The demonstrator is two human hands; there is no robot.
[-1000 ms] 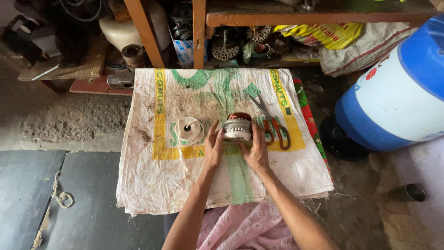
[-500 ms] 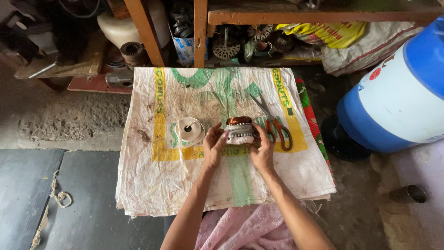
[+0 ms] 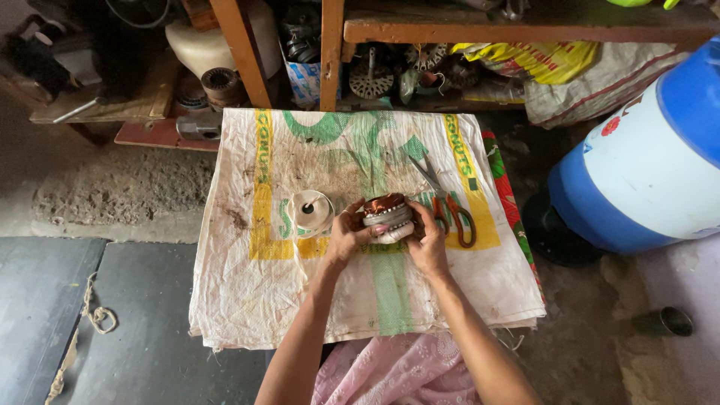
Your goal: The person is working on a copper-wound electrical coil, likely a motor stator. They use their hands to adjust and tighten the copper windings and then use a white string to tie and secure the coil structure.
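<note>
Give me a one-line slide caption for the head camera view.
Both hands, left hand and right hand, grip a copper-wound motor stator over a woven sack, between a spool of tape and scissors.

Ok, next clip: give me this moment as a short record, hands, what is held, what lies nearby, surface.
left hand: grips the motor coil's left side
right hand: grips its right side
held: motor coil, copper windings on top, over the sack
beside: tape roll left of the coil, scissors right of it
surface: white woven sack, stained
far right: blue and white drum
</note>
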